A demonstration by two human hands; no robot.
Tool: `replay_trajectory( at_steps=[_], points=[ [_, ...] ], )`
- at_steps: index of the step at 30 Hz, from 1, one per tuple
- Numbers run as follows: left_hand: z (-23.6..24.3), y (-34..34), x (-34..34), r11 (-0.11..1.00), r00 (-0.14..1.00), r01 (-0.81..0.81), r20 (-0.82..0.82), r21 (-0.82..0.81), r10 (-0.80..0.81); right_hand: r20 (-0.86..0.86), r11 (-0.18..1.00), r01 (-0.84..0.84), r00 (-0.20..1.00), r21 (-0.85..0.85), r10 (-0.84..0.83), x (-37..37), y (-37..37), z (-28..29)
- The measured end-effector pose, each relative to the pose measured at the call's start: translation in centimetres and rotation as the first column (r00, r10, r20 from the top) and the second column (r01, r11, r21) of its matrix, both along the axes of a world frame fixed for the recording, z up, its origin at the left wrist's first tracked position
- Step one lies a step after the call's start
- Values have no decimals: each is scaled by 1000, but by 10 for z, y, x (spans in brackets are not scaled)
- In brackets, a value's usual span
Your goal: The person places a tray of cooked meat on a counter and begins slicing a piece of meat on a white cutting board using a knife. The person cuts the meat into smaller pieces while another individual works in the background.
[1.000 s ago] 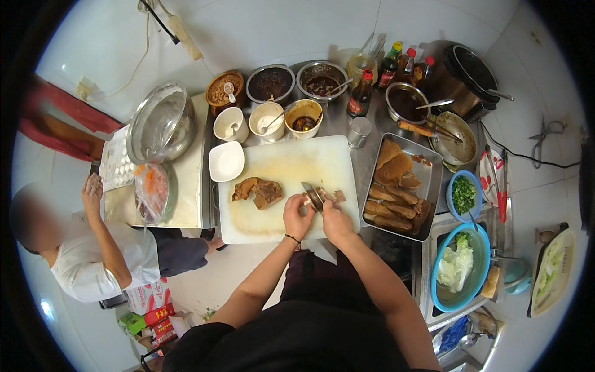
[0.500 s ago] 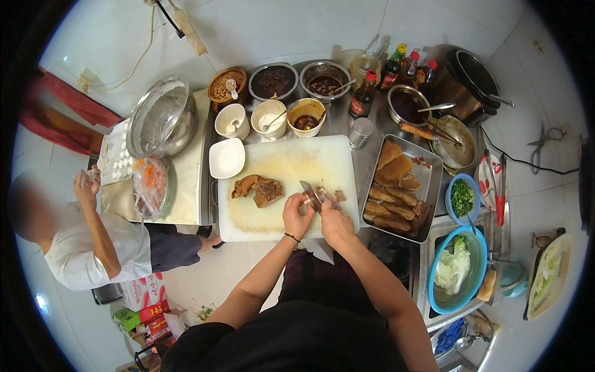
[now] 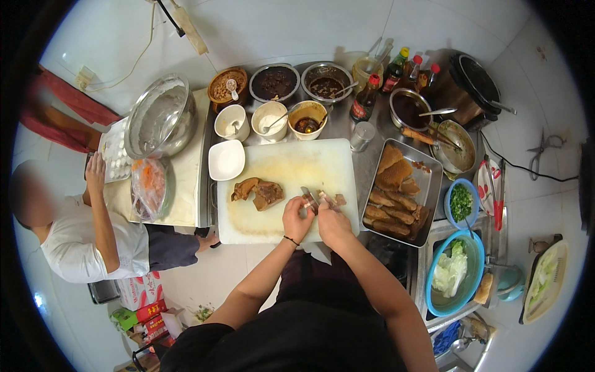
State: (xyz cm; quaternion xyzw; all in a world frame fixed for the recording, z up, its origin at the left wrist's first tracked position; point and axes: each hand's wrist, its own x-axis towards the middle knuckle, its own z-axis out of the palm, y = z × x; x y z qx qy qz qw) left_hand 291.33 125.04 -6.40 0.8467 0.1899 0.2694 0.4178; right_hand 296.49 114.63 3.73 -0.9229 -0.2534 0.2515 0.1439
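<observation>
My right hand (image 3: 334, 224) is closed round a knife (image 3: 311, 196) at the right half of the white cutting board (image 3: 242, 229). Beside it my left hand (image 3: 297, 220) pinches a small piece of meat (image 3: 305, 202) against the blade, fingers curled. Cut bits of meat (image 3: 338, 199) lie just right of the knife. A larger brown chunk of cooked meat (image 3: 266, 196) rests on the left part of the board, and a square white dish (image 3: 225, 160) sits at its back left corner.
Sauce bowls (image 3: 273, 80), cups and bottles (image 3: 362, 105) line the back. Right: a metal tray (image 3: 434, 180) of meat, scallion bowl (image 3: 462, 199), blue basin (image 3: 471, 279), pot (image 3: 468, 139). Left: steel bowl (image 3: 158, 118), bagged food (image 3: 149, 189), another person (image 3: 93, 248) in a white top.
My hands keep their place at the knife, with only slight shifts. The other person's raised hand has moved lower and slightly right.
</observation>
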Motion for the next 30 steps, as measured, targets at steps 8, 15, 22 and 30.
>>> replay_trajectory(
  at_steps=[8,15,22,30],
  points=[
    [9,-1,-1,996,1000,9,-27,-83,-11,0,999,13,1000,-45,-13,-3,13,-13],
    [5,0,-1,999,1000,-3,10,-48,4,105,999,18,994,33,-21,-16,5,-41],
    [5,-2,-1,998,1000,-6,-1,-68,6,204,999,21,979,27,-26,-20,-1,-53],
    [-2,-1,-5,998,999,15,49,-64,-12,92,983,64,992,172,-81,-4,-11,-49]
  ],
)
